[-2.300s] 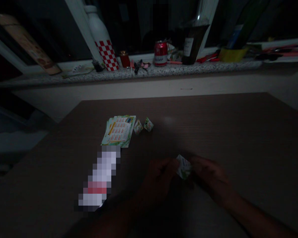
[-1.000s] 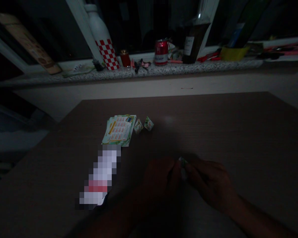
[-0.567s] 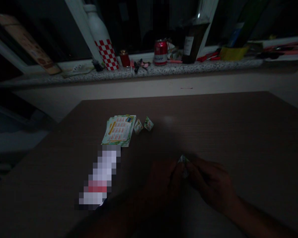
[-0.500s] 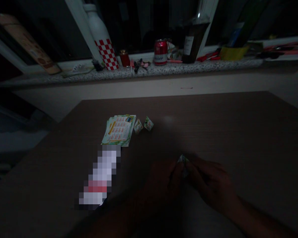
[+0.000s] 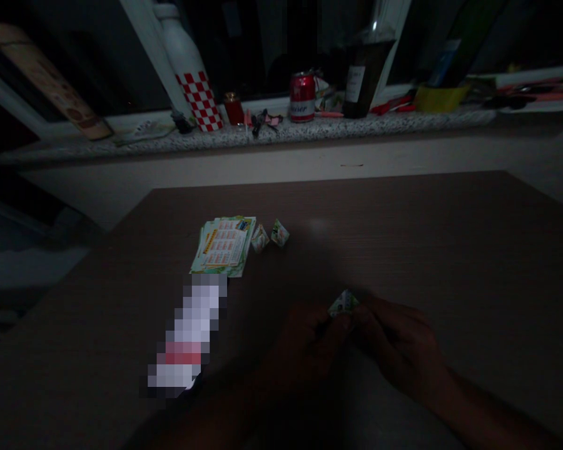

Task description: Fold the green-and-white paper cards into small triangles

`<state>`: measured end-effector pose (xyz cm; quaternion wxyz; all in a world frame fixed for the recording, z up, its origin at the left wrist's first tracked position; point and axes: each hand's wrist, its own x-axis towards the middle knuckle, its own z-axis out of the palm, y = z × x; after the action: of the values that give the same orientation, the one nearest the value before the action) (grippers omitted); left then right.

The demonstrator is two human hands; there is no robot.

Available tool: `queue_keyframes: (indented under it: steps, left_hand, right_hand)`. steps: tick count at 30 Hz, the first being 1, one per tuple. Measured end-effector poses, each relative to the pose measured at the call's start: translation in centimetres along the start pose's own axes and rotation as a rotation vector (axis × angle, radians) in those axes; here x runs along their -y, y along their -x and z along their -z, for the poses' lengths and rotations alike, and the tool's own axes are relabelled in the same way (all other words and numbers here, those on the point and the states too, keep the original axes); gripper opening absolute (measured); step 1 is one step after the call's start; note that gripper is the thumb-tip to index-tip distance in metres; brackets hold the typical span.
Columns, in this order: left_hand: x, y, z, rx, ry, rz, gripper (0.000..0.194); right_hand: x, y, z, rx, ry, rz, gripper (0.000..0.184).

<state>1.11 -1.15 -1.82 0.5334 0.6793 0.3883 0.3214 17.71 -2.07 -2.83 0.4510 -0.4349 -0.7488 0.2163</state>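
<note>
A small folded piece of printed paper [image 5: 344, 302], greenish white with a pointed top, is pinched between my two hands just above the table. My left hand [image 5: 307, 340] grips its left and lower side, thumb in front. On its right side my right hand [image 5: 396, 340] has its fingertips closed. The fingers cover the paper's lower part, and the light is dim. Farther off lie two small folded paper pieces, one [image 5: 259, 239] touching or nearly touching a stack of printed cards [image 5: 223, 245], the other [image 5: 279, 233] just to its right.
A lit, pixelated phone-like object [image 5: 190, 334] lies left of my hands on the wooden table [image 5: 426, 237]. Behind, the granite windowsill [image 5: 328, 128] carries a checkered bottle [image 5: 199, 94], a red can [image 5: 303, 97], a small red jar [image 5: 233, 109] and a dark bottle [image 5: 361, 81].
The folded paper has turned so that more of its printed face shows above my fingers. My left thumb has shifted across its front. The view has moved slightly.
</note>
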Motion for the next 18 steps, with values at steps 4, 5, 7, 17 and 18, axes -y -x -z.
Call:
queue_keyframes:
  steps: [4,5,7,17,18]
  left_hand:
    - [0.46,0.02,-0.02,-0.015,0.074,-0.008,0.038]
    - [0.59,-0.01,0.02,-0.014,0.098,-0.006,0.039]
    - [0.72,-0.12,0.12,-0.026,0.099,-0.001,0.04]
    - [0.33,-0.13,0.25,-0.077,-0.217,-0.105,0.038]
    - [0.48,-0.19,0.3,-0.075,-0.21,-0.093,0.037]
  right_hand:
    - [0.4,-0.25,0.11,-0.012,-0.027,0.018,0.025]
    - [0.5,-0.33,0.12,-0.005,-0.047,0.025,0.027]
    - [0.58,-0.46,0.11,0.006,-0.079,0.036,0.028]
    - [0.0,-0.29,-0.02,0.043,0.003,0.007,0.028]
    - [-0.13,-0.29,0.05,0.075,-0.023,-0.001,0.029]
